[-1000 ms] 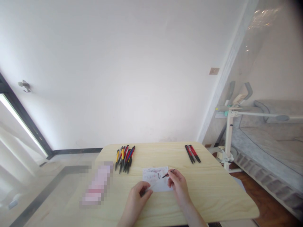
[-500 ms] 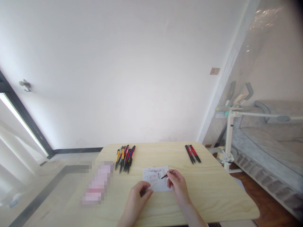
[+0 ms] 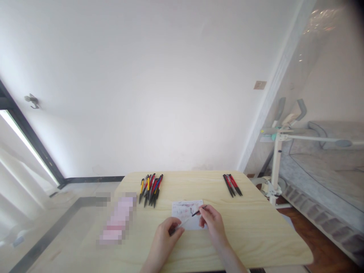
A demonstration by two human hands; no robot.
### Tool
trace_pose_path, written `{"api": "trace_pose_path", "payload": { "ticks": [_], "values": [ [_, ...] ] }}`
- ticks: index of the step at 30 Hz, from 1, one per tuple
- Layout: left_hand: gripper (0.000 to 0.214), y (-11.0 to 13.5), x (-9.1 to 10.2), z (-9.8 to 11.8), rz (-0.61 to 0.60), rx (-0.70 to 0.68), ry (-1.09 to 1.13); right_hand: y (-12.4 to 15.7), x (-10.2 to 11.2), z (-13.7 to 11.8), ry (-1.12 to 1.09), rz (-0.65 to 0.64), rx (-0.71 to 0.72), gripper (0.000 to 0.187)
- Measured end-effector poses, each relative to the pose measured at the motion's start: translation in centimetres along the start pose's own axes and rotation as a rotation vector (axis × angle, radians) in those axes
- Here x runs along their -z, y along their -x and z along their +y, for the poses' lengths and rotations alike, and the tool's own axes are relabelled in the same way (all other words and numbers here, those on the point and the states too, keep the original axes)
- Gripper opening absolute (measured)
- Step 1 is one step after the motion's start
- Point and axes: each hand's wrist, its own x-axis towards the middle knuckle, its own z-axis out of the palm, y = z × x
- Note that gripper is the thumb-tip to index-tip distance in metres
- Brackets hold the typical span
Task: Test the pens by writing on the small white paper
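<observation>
My right hand [image 3: 213,223] pinches a thin dark pen part [image 3: 198,211] over a white slip of paper [image 3: 186,213] covered with scribbles. My left hand [image 3: 165,236] is closed on a clear pen barrel [image 3: 180,225] whose tip points toward the right hand. Both hands rest near the front middle of the light wooden table [image 3: 256,235]. The two parts lie close together but I cannot tell if they touch.
A bunch of several yellow, red and blue pens [image 3: 150,185] lies at the back left of the table. Three red and black pens [image 3: 232,185] lie at the back right. A white stand [image 3: 275,167] and grey sofa [image 3: 327,167] are to the right.
My right hand has drawn the dark pen part slightly left and down toward the clear barrel. The left hand has stayed where it was.
</observation>
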Motion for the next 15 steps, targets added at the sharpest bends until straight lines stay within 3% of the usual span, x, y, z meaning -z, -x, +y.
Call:
{"api": "trace_pose_path", "payload": {
  "ticks": [15],
  "values": [
    [0.016, 0.0, 0.2, -0.2, -0.036, -0.02, 0.002, 0.7, -1.0, -1.2, 0.033, -0.049, -0.022, 0.028]
  ]
}}
